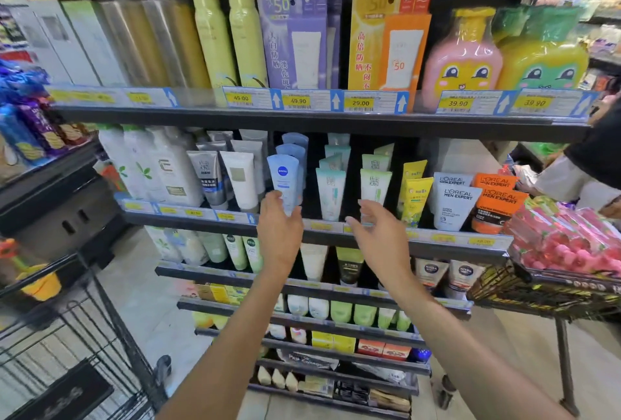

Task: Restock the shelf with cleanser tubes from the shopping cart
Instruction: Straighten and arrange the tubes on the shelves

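Observation:
My left hand (279, 228) grips the lower end of a pale blue cleanser tube (284, 177), which stands upright at the front of its row on the second shelf (437, 245). More blue tubes stand behind it. My right hand (376, 235) hovers open just in front of a white-and-green cleanser tube (374, 189) on the same shelf, fingers spread and holding nothing. A teal-topped tube (331, 193) stands between the two hands. The black wire shopping cart (84, 345) is at the lower left.
Shelves above hold spray cans, sunscreen boxes and cartoon bottles; shelves below hold more tubes and boxes. A wire basket stand (537, 292) with pink packs is at the right. A person's dark sleeve (598, 151) shows at the right edge.

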`<state>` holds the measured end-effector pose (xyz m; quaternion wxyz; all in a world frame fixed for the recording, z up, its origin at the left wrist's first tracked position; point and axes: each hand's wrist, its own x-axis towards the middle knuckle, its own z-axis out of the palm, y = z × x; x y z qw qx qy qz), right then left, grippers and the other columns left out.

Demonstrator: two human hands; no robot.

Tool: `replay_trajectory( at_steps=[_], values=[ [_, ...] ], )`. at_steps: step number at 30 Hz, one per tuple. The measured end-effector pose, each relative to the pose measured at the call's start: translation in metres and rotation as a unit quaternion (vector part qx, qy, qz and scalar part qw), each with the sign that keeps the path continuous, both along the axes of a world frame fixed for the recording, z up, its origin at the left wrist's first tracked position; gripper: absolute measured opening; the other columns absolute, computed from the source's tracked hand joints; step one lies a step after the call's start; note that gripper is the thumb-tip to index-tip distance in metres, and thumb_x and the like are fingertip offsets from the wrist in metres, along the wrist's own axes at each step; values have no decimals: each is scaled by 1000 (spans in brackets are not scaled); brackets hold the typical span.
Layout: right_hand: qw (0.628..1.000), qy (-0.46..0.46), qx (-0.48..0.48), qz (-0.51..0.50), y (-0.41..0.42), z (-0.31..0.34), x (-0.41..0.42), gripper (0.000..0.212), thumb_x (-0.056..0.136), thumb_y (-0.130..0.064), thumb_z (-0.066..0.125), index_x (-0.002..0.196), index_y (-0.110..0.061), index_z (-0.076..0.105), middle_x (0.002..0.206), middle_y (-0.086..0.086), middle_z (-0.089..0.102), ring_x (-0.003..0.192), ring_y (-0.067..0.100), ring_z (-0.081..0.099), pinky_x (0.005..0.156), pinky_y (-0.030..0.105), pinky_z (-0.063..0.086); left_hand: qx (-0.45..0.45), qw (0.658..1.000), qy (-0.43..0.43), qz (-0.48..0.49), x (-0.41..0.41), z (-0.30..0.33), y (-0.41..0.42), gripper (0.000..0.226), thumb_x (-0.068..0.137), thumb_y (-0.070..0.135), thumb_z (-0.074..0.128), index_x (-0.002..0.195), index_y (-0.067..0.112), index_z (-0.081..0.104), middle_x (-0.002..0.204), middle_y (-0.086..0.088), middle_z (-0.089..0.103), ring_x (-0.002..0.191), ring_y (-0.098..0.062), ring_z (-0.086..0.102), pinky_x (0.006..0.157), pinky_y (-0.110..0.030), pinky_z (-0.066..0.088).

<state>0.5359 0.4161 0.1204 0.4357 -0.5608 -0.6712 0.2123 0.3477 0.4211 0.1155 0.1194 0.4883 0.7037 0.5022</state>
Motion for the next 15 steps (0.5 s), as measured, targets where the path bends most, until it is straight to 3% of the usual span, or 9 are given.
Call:
replay_trajectory(
  at_steps=[3,7,11,15],
  values=[
    [999,15,-25,-28,10,-1,-26,54,95,-34,72,143,-14,56,131,3,68,117,14,64,98,31,52,-13,1000,-16,-7,-21,-2,12,41,92,19,72,127,14,51,127,-6,63,114,-26,62,82,-33,46],
    [997,-1,-43,-61,22,-6,-43,61,95,-37,72,147,-11,52,132,8,67,121,20,64,99,37,55,-29,999,-13,-23,-35,-5,25,49,94,22,71,136,13,46,134,-9,60,119,-26,60,82,-33,47],
    [995,-1,-52,-83,34,-7,-54,59,93,-36,75,144,-14,54,131,6,69,114,19,68,94,40,58,-34,998,14,-46,-46,-5,38,58,91,29,75,137,14,41,130,-10,61,118,-29,62,88,-46,57],
    [993,37,-73,-84,44,-8,-62,47,89,-31,78,132,-21,59,122,0,72,101,14,71,79,46,64,-59,996,36,-51,-48,-2,47,63,87,36,78,132,14,40,128,-11,61,114,-32,63,85,-52,57]
  ],
)
